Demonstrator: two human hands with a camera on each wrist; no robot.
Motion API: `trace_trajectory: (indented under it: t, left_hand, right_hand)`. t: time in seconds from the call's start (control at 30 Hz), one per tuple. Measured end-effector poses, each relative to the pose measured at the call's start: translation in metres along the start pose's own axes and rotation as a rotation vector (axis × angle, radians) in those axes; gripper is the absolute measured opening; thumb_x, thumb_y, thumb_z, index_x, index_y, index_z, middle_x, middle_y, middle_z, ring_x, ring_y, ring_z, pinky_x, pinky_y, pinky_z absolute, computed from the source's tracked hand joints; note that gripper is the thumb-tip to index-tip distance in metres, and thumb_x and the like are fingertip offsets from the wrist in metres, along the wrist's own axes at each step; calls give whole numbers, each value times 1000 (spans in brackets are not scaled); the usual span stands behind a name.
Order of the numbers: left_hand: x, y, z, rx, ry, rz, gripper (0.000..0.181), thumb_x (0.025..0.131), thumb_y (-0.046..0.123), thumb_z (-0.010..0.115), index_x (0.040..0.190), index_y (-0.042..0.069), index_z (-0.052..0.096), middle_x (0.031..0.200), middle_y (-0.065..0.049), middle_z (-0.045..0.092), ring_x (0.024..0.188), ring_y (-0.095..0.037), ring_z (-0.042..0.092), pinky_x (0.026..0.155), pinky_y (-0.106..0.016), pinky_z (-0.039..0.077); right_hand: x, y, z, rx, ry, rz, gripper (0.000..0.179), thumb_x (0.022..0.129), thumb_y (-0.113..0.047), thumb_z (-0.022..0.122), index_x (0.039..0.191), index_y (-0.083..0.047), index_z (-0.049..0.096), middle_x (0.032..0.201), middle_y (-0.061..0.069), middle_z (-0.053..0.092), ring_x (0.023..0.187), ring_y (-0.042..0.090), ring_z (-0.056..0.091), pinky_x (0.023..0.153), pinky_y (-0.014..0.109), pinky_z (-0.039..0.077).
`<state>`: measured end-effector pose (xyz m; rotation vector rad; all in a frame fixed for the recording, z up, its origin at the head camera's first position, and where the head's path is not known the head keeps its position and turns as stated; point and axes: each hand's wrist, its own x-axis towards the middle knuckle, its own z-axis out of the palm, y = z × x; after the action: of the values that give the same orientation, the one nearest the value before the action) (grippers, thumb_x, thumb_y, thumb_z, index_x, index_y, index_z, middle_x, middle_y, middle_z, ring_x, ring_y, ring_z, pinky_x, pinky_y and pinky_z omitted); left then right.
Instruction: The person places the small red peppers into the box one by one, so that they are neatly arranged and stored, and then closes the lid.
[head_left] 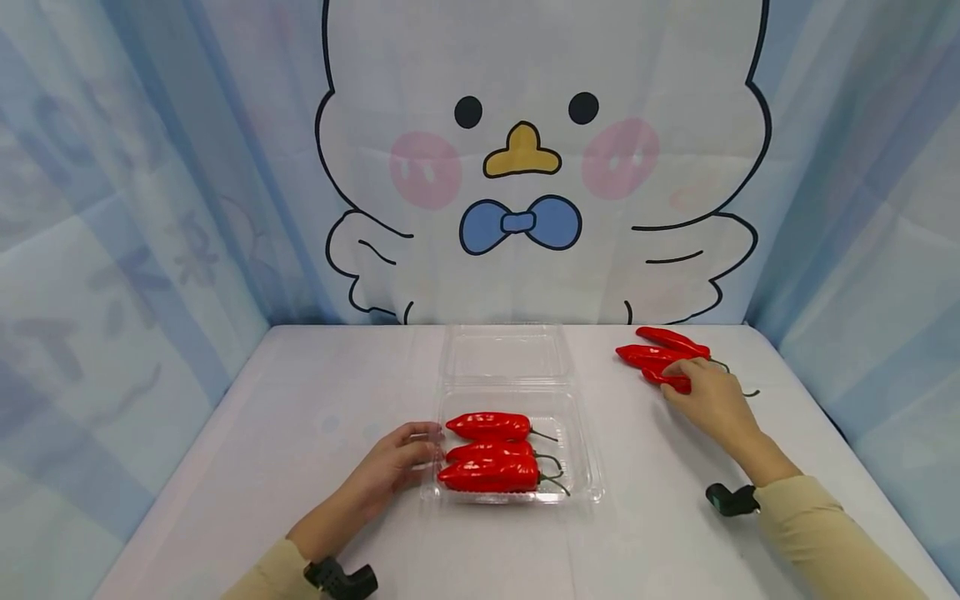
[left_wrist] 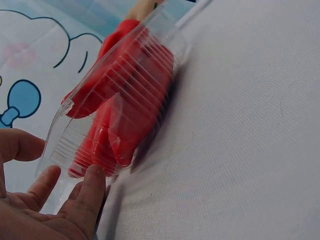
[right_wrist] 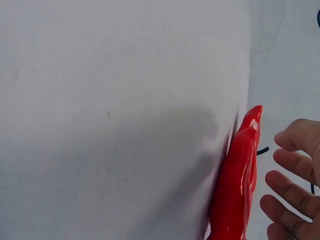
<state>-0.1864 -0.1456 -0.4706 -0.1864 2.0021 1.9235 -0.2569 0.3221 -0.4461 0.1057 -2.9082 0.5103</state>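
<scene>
Three red chili peppers (head_left: pixel 489 426) with green stems lie side by side in a clear plastic clamshell box (head_left: pixel 585 479). The box's lid (head_left: pixel 510 357) is folded back behind it. My left hand (head_left: pixel 401 458) is at the box's left side, straight fingers touching its wall; in the left wrist view the peppers (left_wrist: pixel 142 95) show through the ribbed plastic. Over a loose group of red chili peppers (head_left: pixel 648 356) at the table's far right is my right hand (head_left: pixel 708 400). In the right wrist view its spread fingers (right_wrist: pixel 292 190) stand apart from the peppers (right_wrist: pixel 232 185), nothing between them.
A white cloth covers the table (head_left: pixel 300 417). Behind it hangs a curtain (head_left: pixel 540 275) with a cartoon bird, and pale blue curtains (head_left: pixel 112 250) close off both sides. Dark wrist cameras (head_left: pixel 341 577) sit at both sleeve cuffs.
</scene>
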Motion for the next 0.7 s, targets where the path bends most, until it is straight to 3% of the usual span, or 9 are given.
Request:
trace_trajectory:
  t: [0.43, 0.7]
  left_hand:
    - [1, 1, 2, 41, 35, 26, 48, 93, 16, 68, 138, 4, 56, 139, -16, 61, 113, -24, 63, 99, -43, 58]
    - [0, 2, 2, 22, 47, 51, 45, 93, 11, 65, 137, 3, 55, 118, -14, 62, 99, -22, 56, 82, -31, 56]
  right_hand:
    - [3, 23, -3, -27, -32, 16, 38, 91, -18, 72, 121, 5, 66, 132, 37, 55, 117, 58, 48, 97, 75, 43]
    - [6, 32, -5, -24, -69, 40, 41, 91, -16, 72, 125, 6, 63, 134, 37, 51, 119, 56, 47, 95, 73, 49]
